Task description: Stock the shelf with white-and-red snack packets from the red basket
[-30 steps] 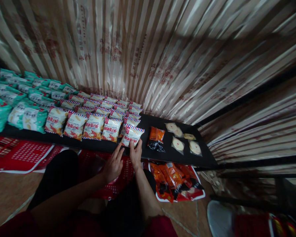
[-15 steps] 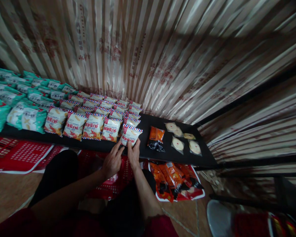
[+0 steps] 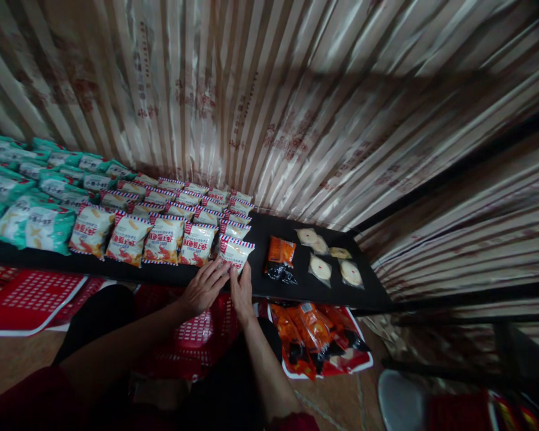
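A white snack bag (image 3: 235,250) with a striped top edge stands at the right front end of a row of matching bags on a black shelf (image 3: 308,286). My left hand (image 3: 205,287) reaches to its lower left with fingers stretched out, the tips at the bag's bottom edge. Against the lower right of the same bag is my right hand (image 3: 241,292), thumb on the front and fingers along the side. Left of it, the neighbouring white bag (image 3: 197,242) stands close to my left fingertips.
Teal snack bags (image 3: 49,227) fill the shelf's left part. To the right lie an orange packet (image 3: 280,254) and several flat round packets (image 3: 320,267). Below are red baskets (image 3: 31,299), one holding orange packets (image 3: 312,326). A draped striped sheet (image 3: 233,102) hangs behind.
The view has shifted slightly, so the shelf sits a little lower and further left. My left fingers have flattened closer against the bag; both hands stay at its base.
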Demonstrator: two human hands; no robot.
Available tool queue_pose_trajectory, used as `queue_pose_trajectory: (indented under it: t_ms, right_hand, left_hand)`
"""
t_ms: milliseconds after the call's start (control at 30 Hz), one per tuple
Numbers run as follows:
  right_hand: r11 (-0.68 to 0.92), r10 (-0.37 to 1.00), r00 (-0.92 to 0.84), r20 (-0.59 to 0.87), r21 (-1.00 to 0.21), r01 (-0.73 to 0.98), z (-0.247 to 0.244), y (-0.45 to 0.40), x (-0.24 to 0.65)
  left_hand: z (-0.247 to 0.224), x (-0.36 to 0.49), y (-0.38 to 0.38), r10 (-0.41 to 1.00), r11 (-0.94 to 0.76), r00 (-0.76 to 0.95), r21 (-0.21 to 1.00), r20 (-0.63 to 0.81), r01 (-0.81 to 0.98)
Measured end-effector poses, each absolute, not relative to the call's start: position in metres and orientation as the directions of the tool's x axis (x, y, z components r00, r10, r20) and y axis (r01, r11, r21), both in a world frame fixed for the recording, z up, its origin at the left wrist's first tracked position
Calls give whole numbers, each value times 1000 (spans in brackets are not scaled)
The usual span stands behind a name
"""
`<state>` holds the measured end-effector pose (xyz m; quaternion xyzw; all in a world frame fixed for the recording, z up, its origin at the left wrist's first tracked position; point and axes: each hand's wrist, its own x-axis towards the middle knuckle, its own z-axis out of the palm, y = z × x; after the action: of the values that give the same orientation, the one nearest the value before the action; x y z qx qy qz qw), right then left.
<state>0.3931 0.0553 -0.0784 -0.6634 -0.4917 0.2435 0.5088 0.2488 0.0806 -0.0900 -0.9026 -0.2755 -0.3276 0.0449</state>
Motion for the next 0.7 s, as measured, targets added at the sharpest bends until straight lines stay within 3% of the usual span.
queue_pose_trajectory:
  t_ms: [267, 500, 700]
  right_hand:
    - [-13, 834, 522, 179, -939, 343, -76, 61, 416]
    - [21, 809, 540, 234, -929, 370, -63, 117, 455]
    - [-28, 841, 530, 106, -971, 239, -68, 178, 485]
  left_hand:
    - [-91, 251, 104, 287, -917, 747, -54, 600, 396]
    - [-92, 253, 109, 253, -915, 760, -107, 599, 388]
    - [-94, 255, 108, 265, -909, 760, -109, 594, 402]
